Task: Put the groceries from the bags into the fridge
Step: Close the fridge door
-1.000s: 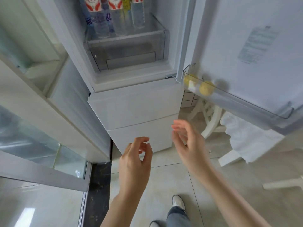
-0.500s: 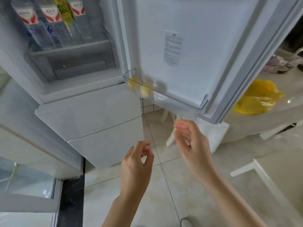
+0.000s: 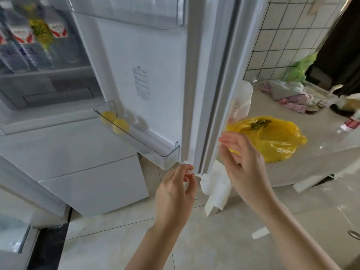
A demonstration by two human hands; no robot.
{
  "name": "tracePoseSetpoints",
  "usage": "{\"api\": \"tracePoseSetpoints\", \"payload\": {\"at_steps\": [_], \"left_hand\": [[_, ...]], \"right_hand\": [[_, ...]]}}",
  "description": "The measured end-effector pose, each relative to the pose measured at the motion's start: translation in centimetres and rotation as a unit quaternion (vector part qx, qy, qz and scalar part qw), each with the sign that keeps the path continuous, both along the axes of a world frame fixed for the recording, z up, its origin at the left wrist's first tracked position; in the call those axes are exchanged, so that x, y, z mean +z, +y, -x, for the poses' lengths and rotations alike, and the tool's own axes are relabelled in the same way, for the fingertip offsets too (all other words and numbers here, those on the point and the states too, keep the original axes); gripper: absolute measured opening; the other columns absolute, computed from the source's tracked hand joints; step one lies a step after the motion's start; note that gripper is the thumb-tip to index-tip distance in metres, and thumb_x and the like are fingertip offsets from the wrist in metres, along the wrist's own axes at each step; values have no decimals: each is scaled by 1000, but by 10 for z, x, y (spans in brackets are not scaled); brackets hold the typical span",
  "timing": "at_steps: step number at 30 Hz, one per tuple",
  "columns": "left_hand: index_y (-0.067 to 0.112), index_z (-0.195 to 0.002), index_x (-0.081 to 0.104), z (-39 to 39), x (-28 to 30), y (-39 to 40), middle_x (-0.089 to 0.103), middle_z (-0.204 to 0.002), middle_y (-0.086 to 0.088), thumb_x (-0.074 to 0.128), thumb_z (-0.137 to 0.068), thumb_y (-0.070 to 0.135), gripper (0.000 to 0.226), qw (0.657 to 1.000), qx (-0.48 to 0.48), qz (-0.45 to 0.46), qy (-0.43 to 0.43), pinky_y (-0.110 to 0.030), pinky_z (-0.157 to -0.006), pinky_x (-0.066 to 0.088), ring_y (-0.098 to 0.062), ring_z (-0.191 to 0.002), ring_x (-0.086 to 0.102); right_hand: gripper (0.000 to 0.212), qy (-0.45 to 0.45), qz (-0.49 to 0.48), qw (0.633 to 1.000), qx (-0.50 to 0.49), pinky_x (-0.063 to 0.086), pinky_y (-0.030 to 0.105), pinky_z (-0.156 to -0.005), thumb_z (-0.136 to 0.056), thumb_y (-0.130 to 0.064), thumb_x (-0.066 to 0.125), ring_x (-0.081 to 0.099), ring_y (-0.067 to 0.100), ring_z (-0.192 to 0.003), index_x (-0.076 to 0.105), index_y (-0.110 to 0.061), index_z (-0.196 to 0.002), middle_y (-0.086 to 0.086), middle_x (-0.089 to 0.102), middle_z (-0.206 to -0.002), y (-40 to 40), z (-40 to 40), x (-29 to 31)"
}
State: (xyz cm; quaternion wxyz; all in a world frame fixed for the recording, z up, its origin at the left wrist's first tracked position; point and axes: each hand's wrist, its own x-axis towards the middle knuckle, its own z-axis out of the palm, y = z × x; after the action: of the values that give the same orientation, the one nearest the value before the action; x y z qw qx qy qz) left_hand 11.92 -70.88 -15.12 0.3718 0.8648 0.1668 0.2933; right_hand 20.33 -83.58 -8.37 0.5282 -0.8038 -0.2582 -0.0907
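Observation:
The white fridge stands open, its door (image 3: 155, 78) swung toward me. Two yellow lemons (image 3: 115, 121) lie in the lowest clear door shelf (image 3: 155, 151). Several bottles (image 3: 23, 41) stand on an inner shelf at the upper left. A yellow plastic bag (image 3: 272, 137) lies on the beige table (image 3: 321, 152) to the right of the door, with a white bag (image 3: 242, 102) behind it. My left hand (image 3: 175, 193) hovers below the door's bottom corner, fingers loosely curled and holding nothing. My right hand (image 3: 245, 164) is raised with relaxed fingers, between the door edge and the yellow bag.
A green bag (image 3: 300, 69), crumpled cloths (image 3: 288, 94) and a small bottle (image 3: 348, 125) sit further back on the table against a tiled wall. White drawer fronts (image 3: 87, 164) close the fridge's lower part. A white chair (image 3: 216, 188) stands under the table edge.
The view has swung to the right, bringing the table and its bags into sight. Both hands stay raised and hold nothing; the right hand now sits in front of the yellow bag.

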Motion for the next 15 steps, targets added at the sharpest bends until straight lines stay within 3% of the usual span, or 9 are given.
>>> {"api": "tracePoseSetpoints", "payload": {"at_steps": [3,6,8,10,12,15], "left_hand": [[24,-101,62,-24,12,-12,64,-85,14,62,-89,19,13,999,9,-20,-26,-31,-60,54,-2,-76,58],[24,-109,58,-42,26,-17,60,-96,15,62,-90,19,20,999,19,-24,-42,-32,-60,54,-4,-81,57],[27,-116,53,-52,34,-19,56,-106,14,61,-91,21,26,997,28,-35,-57,-31,-62,54,-7,-90,59],[29,-121,47,-59,39,-19,52,-117,15,59,-92,22,33,996,37,-49,-69,-29,-67,55,-10,-100,59],[29,-126,45,-64,44,-19,49,-126,13,58,-91,21,38,995,47,-47,-74,-29,-71,55,-11,-109,58],[26,-132,45,-67,49,-21,48,-133,11,58,-90,22,44,994,60,-52,-77,-28,-75,54,-12,-116,54]], "right_hand": [[24,-32,9,999,-14,52,30,-90,-94,-15,58,61,10,-108,57,-6,-116,0,65,-112,-11,-28,14],[30,-43,20,998,-40,46,10,-80,-95,-22,57,60,10,-105,53,-8,-121,0,61,-118,-12,-50,27],[37,-30,30,998,-37,41,5,-76,-95,-27,54,57,9,-105,47,-10,-127,-1,56,-125,-6,-60,34],[41,-28,25,999,-28,43,10,-82,-96,-30,52,57,15,-109,42,-10,-131,1,54,-130,0,-68,39],[45,-11,13,1000,-14,46,23,-92,-97,-31,52,55,16,-115,39,-11,-135,1,53,-132,5,-73,43],[42,40,-4,999,5,47,29,-93,-96,-34,54,54,11,-117,44,-16,-132,-7,55,-129,9,-77,47]]}}
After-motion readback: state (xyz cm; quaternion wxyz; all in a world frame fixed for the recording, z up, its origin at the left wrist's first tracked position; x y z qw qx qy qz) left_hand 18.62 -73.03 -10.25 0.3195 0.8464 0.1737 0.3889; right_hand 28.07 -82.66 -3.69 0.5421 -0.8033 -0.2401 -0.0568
